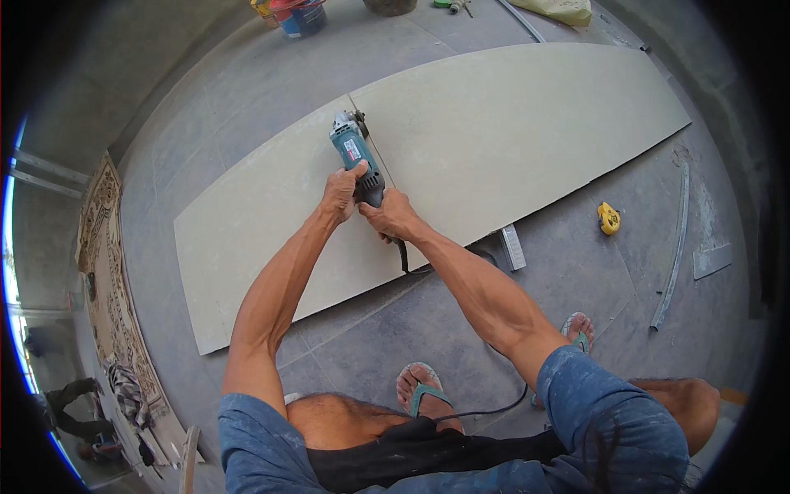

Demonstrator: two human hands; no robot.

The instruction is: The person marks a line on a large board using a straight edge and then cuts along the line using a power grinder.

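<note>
A teal angle grinder (pixel 352 146) is held over a long pale board (pixel 510 123) that lies across the floor. My left hand (pixel 341 193) is wrapped round the side of the grinder's body, thumb on top. Closed round the dark rear handle is my right hand (pixel 392 216). The grinder's disc (pixel 362 125) stands on edge at a thin dark line (pixel 383 160) that runs across the board from its far edge toward my right hand. From the handle a black cord (pixel 404 257) drops over the board's near edge. Whether the disc is spinning I cannot tell.
Right of the board's near edge lies a yellow tape measure (pixel 609 218). A metal block-like piece (pixel 513 247) juts from under the board. Metal strips (pixel 675 247) lie far right. Buckets (pixel 300 18) stand at the back; a patterned rug (pixel 111 272) lies left. The cord passes by my sandaled feet (pixel 424 391).
</note>
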